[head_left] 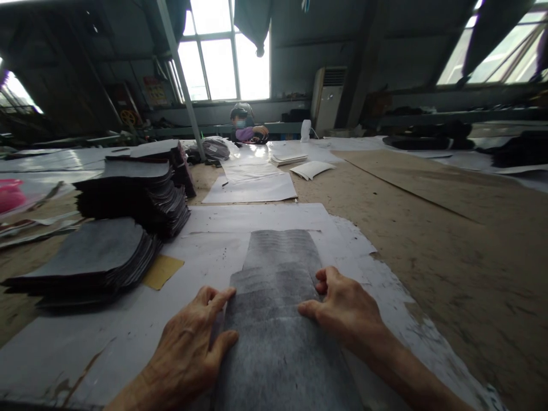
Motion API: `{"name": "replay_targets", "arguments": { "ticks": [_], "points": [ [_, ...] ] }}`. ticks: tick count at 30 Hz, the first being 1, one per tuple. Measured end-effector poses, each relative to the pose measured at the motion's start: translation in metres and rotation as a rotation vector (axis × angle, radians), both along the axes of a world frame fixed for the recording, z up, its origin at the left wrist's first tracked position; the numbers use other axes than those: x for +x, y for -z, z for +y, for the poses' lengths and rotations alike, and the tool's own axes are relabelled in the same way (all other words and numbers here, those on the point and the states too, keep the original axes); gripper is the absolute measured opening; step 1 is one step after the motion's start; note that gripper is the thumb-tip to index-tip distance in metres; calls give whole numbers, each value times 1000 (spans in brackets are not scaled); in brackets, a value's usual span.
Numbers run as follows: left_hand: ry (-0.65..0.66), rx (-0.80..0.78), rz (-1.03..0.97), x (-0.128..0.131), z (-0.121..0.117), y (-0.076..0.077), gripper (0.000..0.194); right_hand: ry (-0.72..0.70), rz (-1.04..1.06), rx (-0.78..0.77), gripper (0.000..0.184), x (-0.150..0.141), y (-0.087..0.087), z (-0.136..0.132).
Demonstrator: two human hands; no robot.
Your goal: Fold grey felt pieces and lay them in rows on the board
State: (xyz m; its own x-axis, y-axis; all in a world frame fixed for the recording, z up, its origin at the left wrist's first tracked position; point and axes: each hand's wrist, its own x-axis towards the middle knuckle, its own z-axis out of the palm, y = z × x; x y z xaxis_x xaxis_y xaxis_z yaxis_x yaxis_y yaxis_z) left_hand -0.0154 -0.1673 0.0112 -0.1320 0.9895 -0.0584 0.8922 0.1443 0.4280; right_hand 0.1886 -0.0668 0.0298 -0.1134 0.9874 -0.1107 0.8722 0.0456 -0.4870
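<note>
A run of grey, felt-like sheets [282, 354] lies in front of me, overlapping in steps so that several far edges show as narrow bands. At its left edge is my left hand [188, 337], with the index fingertip against the side and the thumb resting on top. Across from it, my right hand [349, 308] holds the right edge, thumb on the upper surface and the other fingers curled at the side. Part of the sheets' right border is hidden by that hand. White paper [205, 240] is spread beneath them.
Stacks of dark-edged grey pieces [94, 245] stand at left, beside a yellow card [163, 272]. Farther off are white sheets [257, 188], a brown board [411, 177], a pole [182, 74] and a pink basin [9, 195]. A masked person [246, 128] sits across the table.
</note>
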Motion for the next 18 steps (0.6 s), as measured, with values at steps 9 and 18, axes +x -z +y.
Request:
{"name": "replay_targets", "arguments": {
  "ticks": [9,18],
  "points": [
    [-41,24,-31,0,-2,3,52,-88,81,-29,14,2,5,-1],
    [-124,78,-130,-1,0,1,62,-260,233,226,13,19,31,-12]
  ]
}}
